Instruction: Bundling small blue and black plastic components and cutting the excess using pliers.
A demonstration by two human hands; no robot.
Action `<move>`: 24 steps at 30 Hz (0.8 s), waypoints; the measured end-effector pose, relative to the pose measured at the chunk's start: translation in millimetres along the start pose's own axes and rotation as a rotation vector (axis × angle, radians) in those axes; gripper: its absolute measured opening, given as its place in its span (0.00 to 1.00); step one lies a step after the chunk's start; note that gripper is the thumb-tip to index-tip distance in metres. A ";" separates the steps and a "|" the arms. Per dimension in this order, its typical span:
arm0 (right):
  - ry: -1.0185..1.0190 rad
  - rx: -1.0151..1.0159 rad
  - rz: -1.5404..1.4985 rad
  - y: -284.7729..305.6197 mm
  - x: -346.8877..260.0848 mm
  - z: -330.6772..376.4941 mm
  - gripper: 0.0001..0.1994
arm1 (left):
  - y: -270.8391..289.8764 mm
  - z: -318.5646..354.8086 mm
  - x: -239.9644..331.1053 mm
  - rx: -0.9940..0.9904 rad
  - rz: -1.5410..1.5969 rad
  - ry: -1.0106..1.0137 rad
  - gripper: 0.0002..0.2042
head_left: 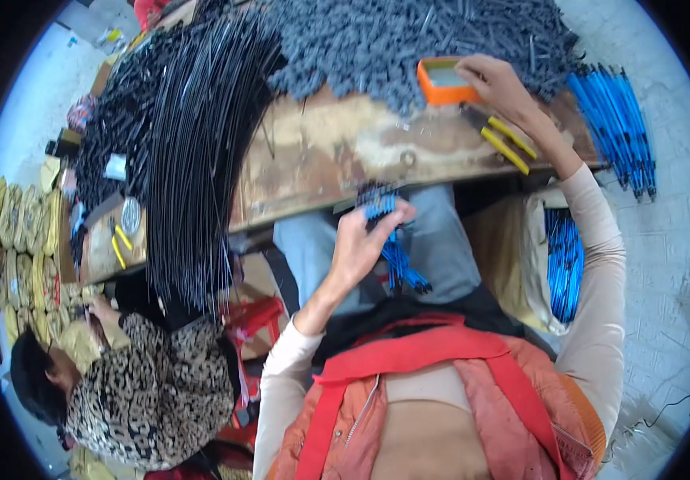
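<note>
My left hand (361,240) is closed around a bundle of thin blue rods with black tips (397,260), held over my lap just off the table's near edge. Up at the table, my right hand (493,80) is at the right side of a small orange box (447,96). Its fingers are bent and pressed together over the box's rim; whatever they pinch is too small to make out. Close below that hand lie yellow-handled pliers (509,144).
Grey plastic pieces (409,40) are heaped behind the box. Long black rods (201,160) hang over the table (313,152) at left. Blue rods (617,120) lie at the right end; a sack (533,264) holds more. A co-worker in a patterned top (149,392) sits at left.
</note>
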State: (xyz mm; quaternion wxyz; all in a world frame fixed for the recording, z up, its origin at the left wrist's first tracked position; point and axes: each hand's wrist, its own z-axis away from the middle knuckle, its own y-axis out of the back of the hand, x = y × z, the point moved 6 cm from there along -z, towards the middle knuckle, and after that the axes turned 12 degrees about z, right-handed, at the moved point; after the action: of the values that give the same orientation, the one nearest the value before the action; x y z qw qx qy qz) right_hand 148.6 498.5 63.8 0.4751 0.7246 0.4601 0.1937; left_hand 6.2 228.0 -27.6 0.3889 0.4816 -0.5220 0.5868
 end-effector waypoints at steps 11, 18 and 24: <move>0.031 -0.434 0.039 -42.6 44.7 -36.4 0.08 | 3.5 -10.1 11.0 0.085 0.285 0.158 0.10; 0.024 -0.253 -0.005 -35.1 49.6 -40.0 0.06 | 2.1 -14.7 26.9 0.083 0.190 0.052 0.09; 0.112 -0.382 0.170 -54.1 45.0 -48.2 0.07 | -7.8 13.0 38.8 -0.067 -0.033 -0.086 0.09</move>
State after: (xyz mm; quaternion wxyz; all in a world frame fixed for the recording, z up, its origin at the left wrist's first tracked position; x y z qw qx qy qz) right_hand 110.4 568.2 32.7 0.5595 0.6457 0.3779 0.3568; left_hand 6.8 214.5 11.8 0.3916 0.5014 -0.5495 0.5415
